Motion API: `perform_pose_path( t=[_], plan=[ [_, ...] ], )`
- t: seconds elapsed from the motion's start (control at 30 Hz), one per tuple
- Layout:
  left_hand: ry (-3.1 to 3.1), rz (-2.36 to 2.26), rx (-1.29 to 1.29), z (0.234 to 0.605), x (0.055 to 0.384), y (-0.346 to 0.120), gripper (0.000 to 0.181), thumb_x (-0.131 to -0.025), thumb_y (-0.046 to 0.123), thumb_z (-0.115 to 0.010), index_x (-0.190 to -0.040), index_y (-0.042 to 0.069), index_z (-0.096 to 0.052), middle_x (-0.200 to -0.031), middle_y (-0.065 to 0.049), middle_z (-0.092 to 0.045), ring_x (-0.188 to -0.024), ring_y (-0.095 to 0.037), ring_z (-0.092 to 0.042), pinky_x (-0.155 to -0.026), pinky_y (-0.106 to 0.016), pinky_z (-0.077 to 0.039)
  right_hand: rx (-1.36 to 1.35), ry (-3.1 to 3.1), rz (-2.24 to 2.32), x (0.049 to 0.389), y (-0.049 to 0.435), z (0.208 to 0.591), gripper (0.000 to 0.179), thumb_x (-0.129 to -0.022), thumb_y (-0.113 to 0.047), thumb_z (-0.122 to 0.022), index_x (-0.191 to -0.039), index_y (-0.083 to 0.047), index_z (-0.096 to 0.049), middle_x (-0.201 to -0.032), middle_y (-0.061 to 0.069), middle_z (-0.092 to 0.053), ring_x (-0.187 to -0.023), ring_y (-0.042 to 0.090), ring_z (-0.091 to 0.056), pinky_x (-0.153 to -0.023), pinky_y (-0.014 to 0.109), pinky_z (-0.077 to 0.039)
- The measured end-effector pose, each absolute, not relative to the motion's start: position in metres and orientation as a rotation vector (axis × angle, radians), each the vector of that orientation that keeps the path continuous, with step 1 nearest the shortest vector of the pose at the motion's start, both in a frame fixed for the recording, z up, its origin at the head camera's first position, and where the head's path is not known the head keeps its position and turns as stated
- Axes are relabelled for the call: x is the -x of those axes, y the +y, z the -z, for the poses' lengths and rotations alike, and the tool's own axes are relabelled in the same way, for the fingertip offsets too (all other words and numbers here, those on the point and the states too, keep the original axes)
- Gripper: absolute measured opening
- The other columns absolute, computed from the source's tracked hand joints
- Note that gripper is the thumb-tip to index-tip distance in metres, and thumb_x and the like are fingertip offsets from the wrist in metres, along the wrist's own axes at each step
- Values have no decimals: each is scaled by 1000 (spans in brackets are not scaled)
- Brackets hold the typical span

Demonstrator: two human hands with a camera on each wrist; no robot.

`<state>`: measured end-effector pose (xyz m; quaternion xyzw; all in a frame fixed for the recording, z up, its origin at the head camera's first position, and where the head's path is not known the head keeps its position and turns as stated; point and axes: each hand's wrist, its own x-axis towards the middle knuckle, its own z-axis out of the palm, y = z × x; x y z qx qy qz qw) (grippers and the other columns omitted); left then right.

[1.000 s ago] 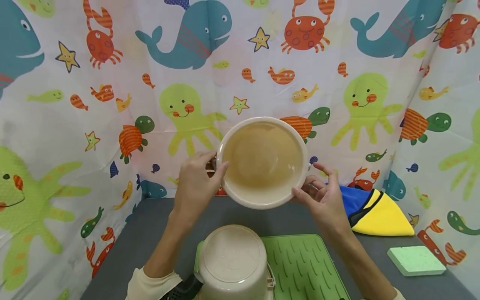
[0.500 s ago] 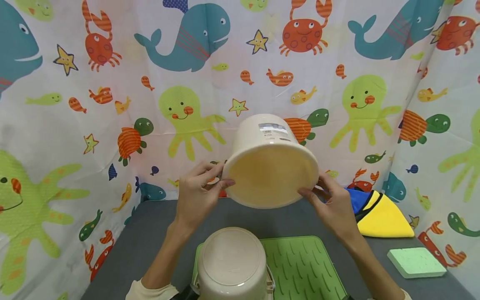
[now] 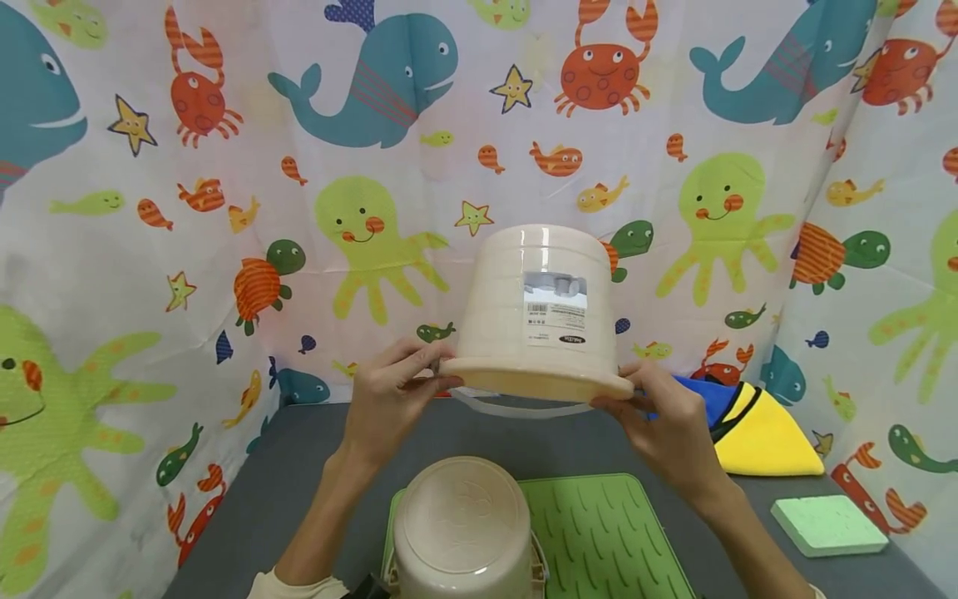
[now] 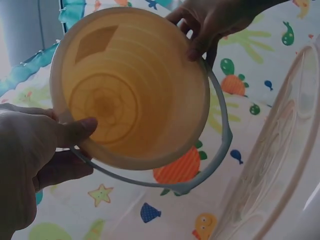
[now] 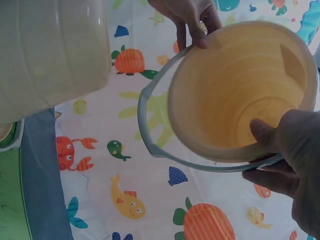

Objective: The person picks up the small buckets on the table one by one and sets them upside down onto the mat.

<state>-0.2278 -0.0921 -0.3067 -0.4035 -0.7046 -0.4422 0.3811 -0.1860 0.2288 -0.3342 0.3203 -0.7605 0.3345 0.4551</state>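
Note:
A cream plastic bucket (image 3: 494, 308) hangs upside down in the air in the head view, its paper label facing me. My left hand (image 3: 392, 395) pinches the rim on the left side, thumb on the inner face. On the opposite side my right hand (image 3: 662, 420) grips the rim the same way. The grey bail handle (image 4: 227, 135) droops below the rim. In the right wrist view the hollow inside of the bucket (image 5: 220, 95) shows. Below, a second cream bucket (image 3: 461, 524) stands bottom up on a green ribbed mat (image 3: 599, 532).
A blue and yellow cloth (image 3: 767, 437) lies at the back right of the dark grey tabletop (image 3: 314, 466). Nearer, on the right, rests a pale green sponge block (image 3: 829, 524). A sea-animal print curtain (image 3: 479, 100) closes off the back and both sides.
The held bucket has tipped from mouth toward me to mouth down, so its outer wall and label now face me. Both hands keep their hold on the rim.

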Motion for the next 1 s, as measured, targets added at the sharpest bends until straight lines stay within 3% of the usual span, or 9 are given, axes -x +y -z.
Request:
perform_pose_path(
  t=[0.1, 0.23, 0.3, 0.37, 0.5, 0.63, 0.77, 0.87, 1.0],
  plan=[
    [-1901, 1094, 1007, 306, 227, -93, 35, -76, -5, -89, -108, 5, -79, -96, -8, -72, -85, -19, -76, -72, -20, -62, -774, -1816, -680, 186, 231, 336, 46, -102, -41, -63, -88, 2, -66, -93, 11, -71, -85, 18, -75, -79, 11, -57],
    [-2064, 1152, 1059, 305, 228, -95, 60, -79, 3, -90, -134, 6, -69, -112, -11, -75, -101, -24, -77, -78, -28, -64, -736, -1767, -546, 186, 236, 337, 50, -109, -39, -54, -84, 2, -67, -94, 14, -72, -79, 28, -75, -93, 7, -50],
    [-2135, 1218, 1138, 303, 228, -95, 80, -82, 24, -89, -152, 7, -53, -124, -16, -71, -112, -29, -74, -85, -33, -64, -729, -1757, -507, 186, 238, 337, 50, -110, -37, -53, -85, 2, -70, -94, 16, -71, -80, 30, -75, -98, 7, -47],
    [-2201, 1268, 1197, 300, 226, -92, 98, -85, 54, -77, -164, 12, -35, -140, -18, -65, -124, -33, -69, -90, -37, -63, -722, -1753, -473, 186, 241, 337, 51, -110, -37, -51, -85, 2, -72, -96, 17, -72, -80, 31, -75, -95, 8, -49],
    [-2280, 1388, 1220, 289, 220, -78, 118, -76, 87, -53, -169, 32, -5, -164, -9, -44, -144, -33, -56, -95, -43, -62, -720, -1682, -443, 187, 246, 337, 48, -110, -31, -55, -82, 3, -74, -98, 21, -73, -74, 31, -74, -82, 12, -57],
    [-2238, 1493, 1203, 280, 214, -57, 120, -75, 82, -66, -166, 45, 3, -169, 7, -37, -149, -27, -50, -100, -45, -60, -781, -1671, -492, 184, 257, 331, 47, -108, -33, -58, -84, 7, -67, -111, 27, -70, -93, 26, -75, -94, 11, -53],
    [-2140, 1438, 1224, 279, 207, -40, 119, -78, 77, -70, -167, 41, 1, -166, 13, -40, -148, -21, -51, -108, -47, -55, -897, -1842, -820, 175, 272, 320, 9, -94, 13, -60, -103, 14, -57, -136, 16, -62, -128, 11, -62, -110, 13, -44],
    [-2100, 1422, 1233, 283, 203, -33, 117, -82, 73, -70, -168, 38, 2, -164, 12, -43, -149, -16, -49, -112, -47, -52, -874, -1882, -1215, 166, 278, 312, 55, -77, 34, -41, -128, 18, -51, -147, 3, -57, -136, 6, -57, -113, 13, -43],
    [-2106, 1444, 1271, 290, 199, -26, 119, -85, 49, -84, -168, 37, 1, -163, 9, -45, -143, -14, -55, -109, -40, -54, -877, -1856, -1529, 159, 280, 306, 57, -105, 2, -38, -161, 3, -29, -160, 6, -46, -141, 14, -52, -113, 15, -43]
  ],
)
